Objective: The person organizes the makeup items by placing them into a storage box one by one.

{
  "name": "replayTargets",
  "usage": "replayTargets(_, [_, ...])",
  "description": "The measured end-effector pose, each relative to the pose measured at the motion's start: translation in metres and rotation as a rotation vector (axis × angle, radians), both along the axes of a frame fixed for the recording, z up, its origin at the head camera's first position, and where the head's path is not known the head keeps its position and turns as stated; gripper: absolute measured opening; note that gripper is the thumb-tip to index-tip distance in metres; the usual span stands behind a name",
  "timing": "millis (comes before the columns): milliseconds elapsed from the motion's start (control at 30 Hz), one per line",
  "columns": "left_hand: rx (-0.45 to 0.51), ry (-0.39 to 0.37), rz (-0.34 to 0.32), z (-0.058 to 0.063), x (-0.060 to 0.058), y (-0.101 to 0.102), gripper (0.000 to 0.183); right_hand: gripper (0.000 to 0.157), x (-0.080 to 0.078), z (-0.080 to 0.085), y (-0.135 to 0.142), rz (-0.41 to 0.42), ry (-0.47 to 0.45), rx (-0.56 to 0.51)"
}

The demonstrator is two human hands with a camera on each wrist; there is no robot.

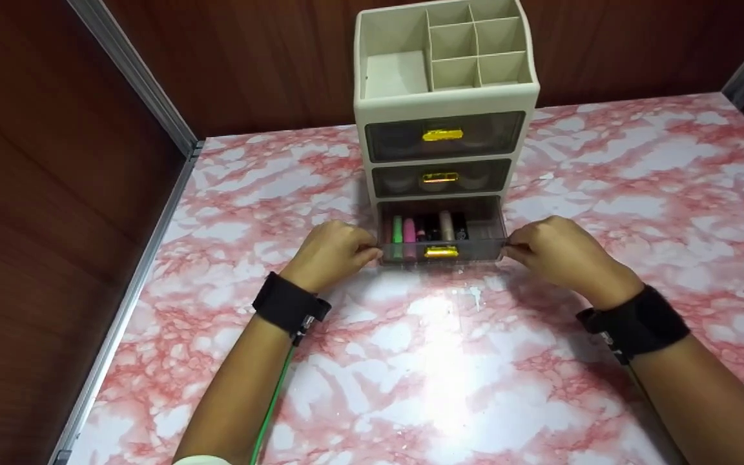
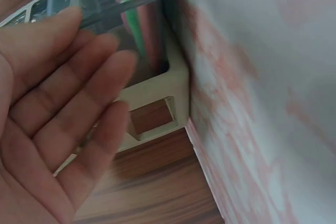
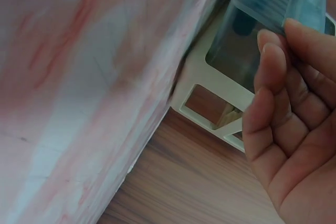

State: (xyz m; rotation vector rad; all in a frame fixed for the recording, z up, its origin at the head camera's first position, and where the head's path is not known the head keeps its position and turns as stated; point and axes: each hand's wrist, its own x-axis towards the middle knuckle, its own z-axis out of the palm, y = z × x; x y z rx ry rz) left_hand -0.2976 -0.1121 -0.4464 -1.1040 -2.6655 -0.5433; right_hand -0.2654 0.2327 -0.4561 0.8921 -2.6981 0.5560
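Observation:
A cream drawer organizer point(image 1: 447, 100) stands at the back of the table with its bottom drawer point(image 1: 475, 250) pulled out. That drawer is see-through grey with a gold handle point(image 1: 442, 251). Inside it lie a green tube point(image 1: 398, 232), a pink tube point(image 1: 409, 236), a beige tube point(image 1: 446, 226) and some dark items. My left hand point(image 1: 333, 253) pinches the drawer's left front corner between thumb and fingers. At the opposite front corner, my right hand point(image 1: 556, 253) pinches the drawer the same way. The wrist views show the remaining fingers loosely bent beside the drawer.
Two upper drawers point(image 1: 385, 145) with gold handles are closed. Open compartments point(image 1: 453, 42) top the organizer. The table point(image 1: 359, 387) has a red and white marbled surface. Brown wood-look panels point(image 1: 249, 64) stand behind and at the left. A green cable point(image 1: 273, 403) runs along the left forearm.

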Motion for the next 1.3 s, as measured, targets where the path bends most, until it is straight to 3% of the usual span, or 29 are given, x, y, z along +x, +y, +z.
replayTargets(433, [0.116,0.185,0.074,-0.020,-0.012,0.000,0.016,0.007,-0.012,-0.008,-0.002,-0.062,0.079,-0.056])
replayTargets(667, [0.159,0.179,0.104,-0.026,-0.015,0.000,0.016,0.009,-0.021,-0.007,-0.004,-0.106,0.050,-0.052])
replayTargets(1300, [0.101,0.054,0.172,-0.013,-0.034,0.009,0.019,0.011,-0.042,0.002,-0.002,-0.154,0.015,-0.016])
